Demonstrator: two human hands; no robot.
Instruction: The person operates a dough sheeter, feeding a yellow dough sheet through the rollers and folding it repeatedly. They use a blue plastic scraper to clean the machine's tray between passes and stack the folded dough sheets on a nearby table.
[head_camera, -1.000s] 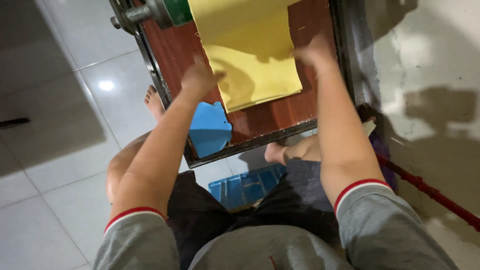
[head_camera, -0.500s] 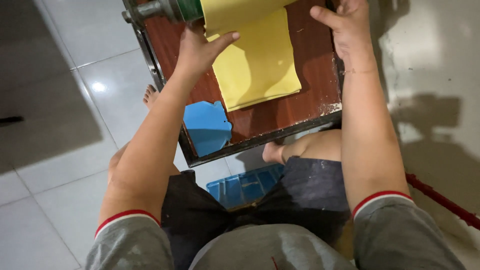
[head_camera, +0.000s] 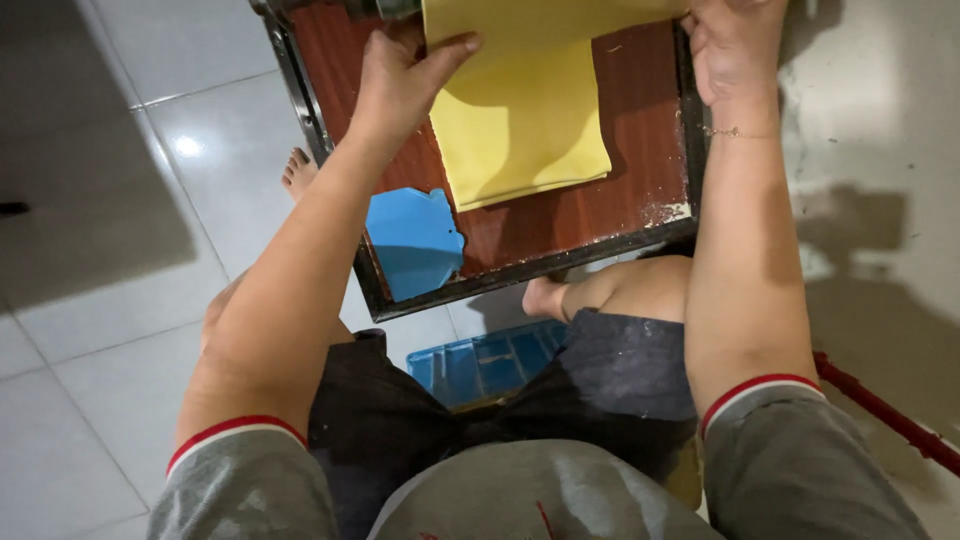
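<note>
Both hands have climbed to the top of the board: the left hand (head_camera: 400, 80) and right hand (head_camera: 735, 45) each pinch an edge of the yellow sheet (head_camera: 520, 120), now lifted off the wooden board (head_camera: 620, 200); a blue scraper (head_camera: 412, 242) lies near the board's lower corner.
</note>
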